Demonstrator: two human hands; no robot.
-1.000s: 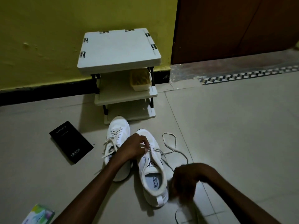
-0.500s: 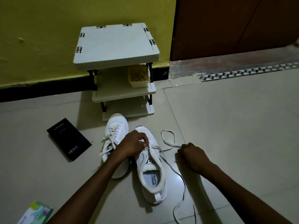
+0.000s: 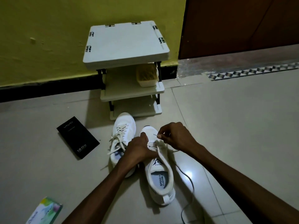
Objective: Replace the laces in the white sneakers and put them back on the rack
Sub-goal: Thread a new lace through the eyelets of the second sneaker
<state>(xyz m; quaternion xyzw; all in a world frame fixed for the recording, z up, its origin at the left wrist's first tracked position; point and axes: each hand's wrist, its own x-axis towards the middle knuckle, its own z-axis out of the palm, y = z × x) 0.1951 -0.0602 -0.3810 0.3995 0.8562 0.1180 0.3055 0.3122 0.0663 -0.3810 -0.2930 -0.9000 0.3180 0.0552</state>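
Observation:
Two white sneakers stand on the tiled floor in front of a small white rack [image 3: 126,46]. The left sneaker [image 3: 123,128] is laced, its ends loose. The right sneaker [image 3: 159,177] is partly laced; a white lace [image 3: 188,177] trails from it over the floor to the right. My left hand [image 3: 139,147] grips the right sneaker at its eyelets. My right hand [image 3: 174,135] pinches the lace's tip just above the sneaker's toe.
A black phone box [image 3: 77,137] lies on the floor left of the sneakers. A colourful carton [image 3: 44,211] sits at the bottom left. A beige tub [image 3: 147,75] stands on the rack's middle shelf. Yellow wall behind, brown door [image 3: 242,25] at the right.
My right hand has moved from the floor right of the sneaker up and left to above its toe, carrying the lace end. My left hand stays on the eyelets.

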